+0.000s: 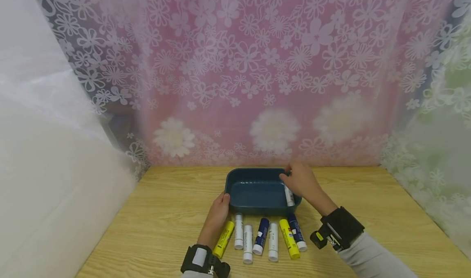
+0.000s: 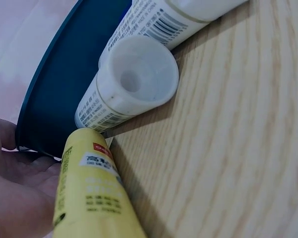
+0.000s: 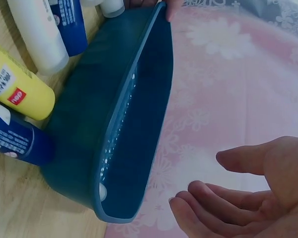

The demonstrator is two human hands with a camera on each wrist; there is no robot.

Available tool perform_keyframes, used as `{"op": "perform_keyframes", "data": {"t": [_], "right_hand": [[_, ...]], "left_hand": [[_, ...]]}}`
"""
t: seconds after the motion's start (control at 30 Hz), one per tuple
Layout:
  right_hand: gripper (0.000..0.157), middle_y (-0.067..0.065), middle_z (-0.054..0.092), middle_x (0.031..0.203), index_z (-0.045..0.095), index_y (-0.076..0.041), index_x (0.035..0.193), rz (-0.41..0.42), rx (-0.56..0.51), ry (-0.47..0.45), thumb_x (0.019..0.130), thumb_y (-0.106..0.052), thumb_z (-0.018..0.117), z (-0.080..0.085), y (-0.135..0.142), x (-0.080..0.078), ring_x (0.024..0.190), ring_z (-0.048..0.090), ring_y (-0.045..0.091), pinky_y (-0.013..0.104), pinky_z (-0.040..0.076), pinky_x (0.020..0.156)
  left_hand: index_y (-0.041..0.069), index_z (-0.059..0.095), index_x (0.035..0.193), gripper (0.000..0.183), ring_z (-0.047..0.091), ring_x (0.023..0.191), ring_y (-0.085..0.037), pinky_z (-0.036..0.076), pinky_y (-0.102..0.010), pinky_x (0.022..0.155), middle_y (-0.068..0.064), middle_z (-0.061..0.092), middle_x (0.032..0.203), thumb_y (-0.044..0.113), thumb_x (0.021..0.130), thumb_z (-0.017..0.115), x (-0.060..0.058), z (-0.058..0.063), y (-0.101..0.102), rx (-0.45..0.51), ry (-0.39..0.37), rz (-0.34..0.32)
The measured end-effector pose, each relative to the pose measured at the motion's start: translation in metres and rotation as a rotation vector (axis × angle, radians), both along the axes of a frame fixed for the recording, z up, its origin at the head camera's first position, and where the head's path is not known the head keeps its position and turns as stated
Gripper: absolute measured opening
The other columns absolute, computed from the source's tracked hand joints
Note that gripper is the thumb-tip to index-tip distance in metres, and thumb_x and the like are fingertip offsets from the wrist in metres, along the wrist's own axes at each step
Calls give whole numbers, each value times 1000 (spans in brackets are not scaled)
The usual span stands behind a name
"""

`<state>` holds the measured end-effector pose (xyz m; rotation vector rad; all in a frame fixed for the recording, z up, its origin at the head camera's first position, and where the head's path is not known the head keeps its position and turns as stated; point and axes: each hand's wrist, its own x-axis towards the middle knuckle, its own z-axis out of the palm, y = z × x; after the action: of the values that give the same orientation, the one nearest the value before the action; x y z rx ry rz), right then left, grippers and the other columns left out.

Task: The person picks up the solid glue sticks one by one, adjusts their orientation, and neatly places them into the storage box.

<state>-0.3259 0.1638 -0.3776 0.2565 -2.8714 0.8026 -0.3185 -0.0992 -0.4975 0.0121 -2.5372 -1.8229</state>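
Note:
At the left end of a dark teal tray (image 1: 254, 194), my left hand (image 1: 218, 212) grips the wall, thumb over the rim. My right hand (image 1: 302, 182) hovers over the tray's right end. Its fingers are relaxed and apart with nothing between them in the right wrist view. Below it, a white glue stick (image 1: 290, 198) lies inside the tray against the right wall. A yellow glue stick (image 2: 97, 193) is close beside my left hand. In the right wrist view, another yellow glue stick (image 3: 22, 84) and a blue glue stick (image 3: 20, 134) lie by the tray's near side.
Several more glue sticks line the tray's front side, among them white ones (image 1: 248, 244) and a blue one (image 1: 261, 236). All rest on a wooden table (image 1: 165, 220). A flowered pink curtain (image 1: 228, 86) hangs behind its far edge, with pale sheeting on both sides.

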Motion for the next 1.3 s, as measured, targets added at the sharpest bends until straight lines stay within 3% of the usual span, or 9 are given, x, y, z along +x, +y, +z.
{"op": "perform_keyframes", "data": {"t": [0.33,0.57,0.67,0.87,1.03,1.17,1.3], "right_hand": [[23,9,69,84,69,2,99,12,12,-115,93,-21,70,-10,4,18,66,60,18,33,52,57],[17,3,61,70,68,-3,83,17,40,-128,91,-17,73,-23,12,33,60,54,16,29,45,52],[25,-2,50,59,65,-6,71,7,60,-152,91,-18,73,-30,14,39,53,45,12,24,36,47],[50,-8,28,48,46,-15,48,-33,97,-182,88,-20,75,-34,15,47,43,27,8,20,22,45],[47,-8,31,47,48,-14,49,-29,108,-264,87,-18,76,-35,14,52,43,33,8,19,27,44],[36,-4,45,47,64,-9,56,-10,123,-336,88,-19,77,-40,14,55,42,48,11,19,36,41],[29,2,55,53,66,-6,65,-6,128,-363,87,-19,77,-47,14,56,44,57,15,21,43,40]], "left_hand": [[1,42,153,49,34,149,-41,26,-59,122,-21,44,156,26,111,35,2,0,1,24,-9,12],[2,41,154,51,33,149,-42,25,-60,123,-20,43,157,29,111,36,1,1,2,32,-23,20],[2,41,154,51,33,150,-41,25,-59,123,-20,42,158,29,111,36,1,1,2,28,-28,26],[1,41,153,50,33,149,-41,24,-59,123,-21,43,157,27,111,35,2,-1,2,28,-17,26],[1,41,153,50,33,149,-42,24,-59,123,-21,43,157,27,111,35,2,-1,2,31,-17,15],[1,41,154,50,32,150,-42,24,-59,123,-21,42,157,26,111,35,3,0,2,44,-21,15],[0,41,153,50,32,149,-42,24,-59,123,-21,43,157,26,111,35,3,0,2,42,-21,18]]}}
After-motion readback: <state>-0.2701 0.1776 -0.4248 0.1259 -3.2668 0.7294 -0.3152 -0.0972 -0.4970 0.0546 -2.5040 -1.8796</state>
